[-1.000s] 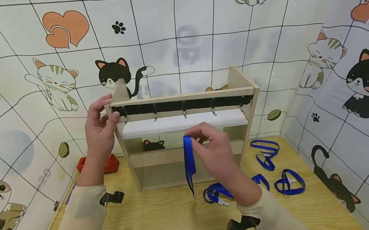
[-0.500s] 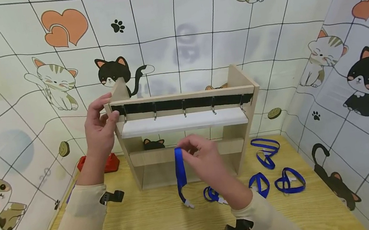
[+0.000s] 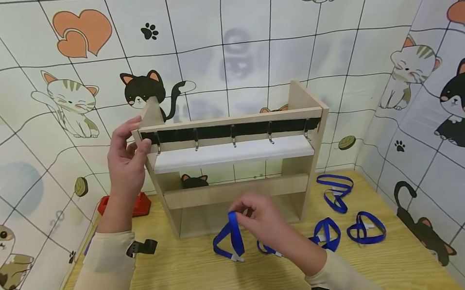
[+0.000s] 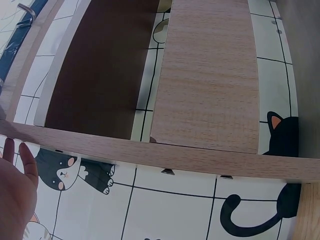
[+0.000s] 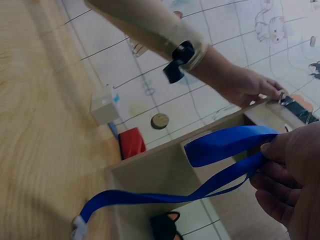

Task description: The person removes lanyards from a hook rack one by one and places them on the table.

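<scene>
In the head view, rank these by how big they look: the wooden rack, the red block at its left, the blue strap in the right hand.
1. wooden rack, clearly largest.
2 and 3. red block and blue strap look about alike; the left hand partly hides the block, and the strap is nearer the camera, so no firm order.

Hands at a wooden hook rack

Left hand (image 3: 125, 160) grips the light wooden hook rack's (image 3: 234, 157) corner; right hand (image 3: 265, 223) pinches a looped blue fabric strap (image 3: 229, 236) just below.
</scene>
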The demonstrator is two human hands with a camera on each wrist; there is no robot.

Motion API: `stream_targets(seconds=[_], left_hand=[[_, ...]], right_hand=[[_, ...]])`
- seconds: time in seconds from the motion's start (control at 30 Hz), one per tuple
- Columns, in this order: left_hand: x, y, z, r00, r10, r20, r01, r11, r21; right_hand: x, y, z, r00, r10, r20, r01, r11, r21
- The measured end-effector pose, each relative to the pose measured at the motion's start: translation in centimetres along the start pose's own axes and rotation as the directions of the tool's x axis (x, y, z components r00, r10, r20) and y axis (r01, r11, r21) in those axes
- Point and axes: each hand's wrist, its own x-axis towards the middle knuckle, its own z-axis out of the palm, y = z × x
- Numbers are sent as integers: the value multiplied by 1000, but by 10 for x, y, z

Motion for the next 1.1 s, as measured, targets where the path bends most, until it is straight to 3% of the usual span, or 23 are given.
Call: stream_targets(seconds=[0.23,0.7,1.1], left_hand=[[0,2,0,1000,-2,-5,2,1000,-8],[0,1,0,1000,-2,-7,2,1000,-23],[0,3,2,1000,0,-14,0,1000,-23]], right_hand=[[-18,21,-1,988,133,83,-137,990,45],[-35,52,12,963,200,180,-216,973,75],[-34,94,45,957,227,182,-212,972,-98]])
